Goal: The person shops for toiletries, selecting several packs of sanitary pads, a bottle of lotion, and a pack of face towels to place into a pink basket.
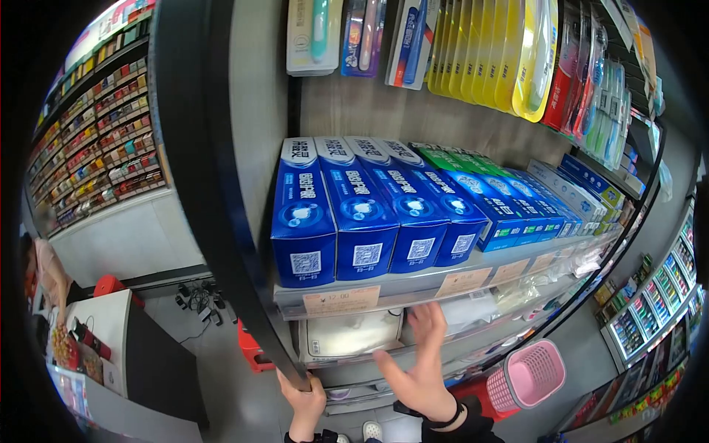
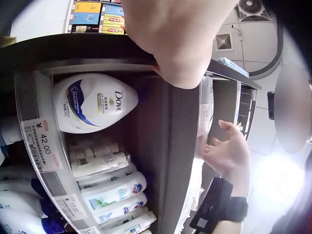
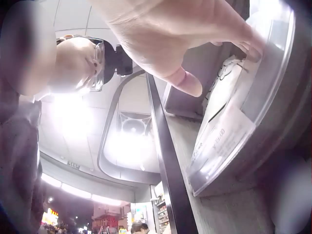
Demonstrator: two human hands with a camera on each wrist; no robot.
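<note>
My left hand [image 1: 304, 402] grips the dark upright post [image 1: 247, 244] at the shelf unit's near left corner; in the left wrist view, that hand [image 2: 180, 44] crosses the dark side panel. The right hand [image 1: 422, 373] is held in front of the shelf beneath the toothpaste boxes [image 1: 362, 214], thumb spread from the fingers and nothing in it. To its left on that shelf lies a flat, pale cream pack [image 1: 354, 336] with a thin dark outline. Seen from the right wrist, the right hand's fingertips [image 3: 251, 51] reach right at the clear shelf edge [image 3: 275, 83].
Carded toothbrushes [image 1: 495, 52] hang above the boxes. A pink basket [image 1: 526, 375] stands at the lower right. White bottles, one a Dove bottle [image 2: 95, 103], fill nearby shelves. At the left are a counter [image 1: 111, 332], another person [image 1: 48, 280] and a red stool [image 1: 255, 347].
</note>
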